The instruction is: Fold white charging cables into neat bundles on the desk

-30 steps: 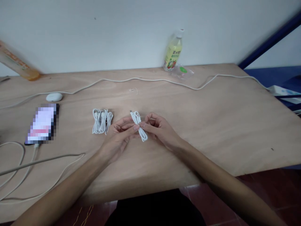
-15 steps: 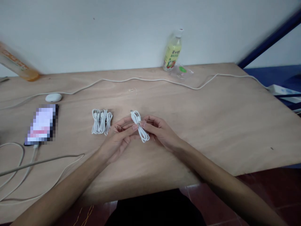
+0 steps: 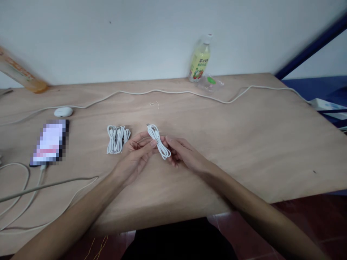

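Observation:
A coiled white USB cable (image 3: 159, 141), bundled at its middle, is tilted just above the table, with its metal plug pointing up and left. My left hand (image 3: 139, 151) pinches the bundle's middle from the left, thumb on top. Close against the bundle's right side is my right hand (image 3: 184, 151), its thumb and fingertips drawn together. Whatever those fingertips hold, if anything, is too small to make out. Several similar coiled white cables (image 3: 118, 139) lie side by side on the table, left of my left hand.
A phone (image 3: 50, 142) with a charging cord and a white earbud case (image 3: 63, 112) lie at left. Thin white scraps (image 3: 154, 104) rest beyond my hands. At the back stand a yellow drink bottle (image 3: 200, 63) and an orange one (image 3: 24, 74). A long white cord (image 3: 184, 92) crosses the table.
My right thumb has come off the middle of the cable bundle and moved slightly right, its fingers curling lower. The bundle has shifted a little left and up in my left hand.

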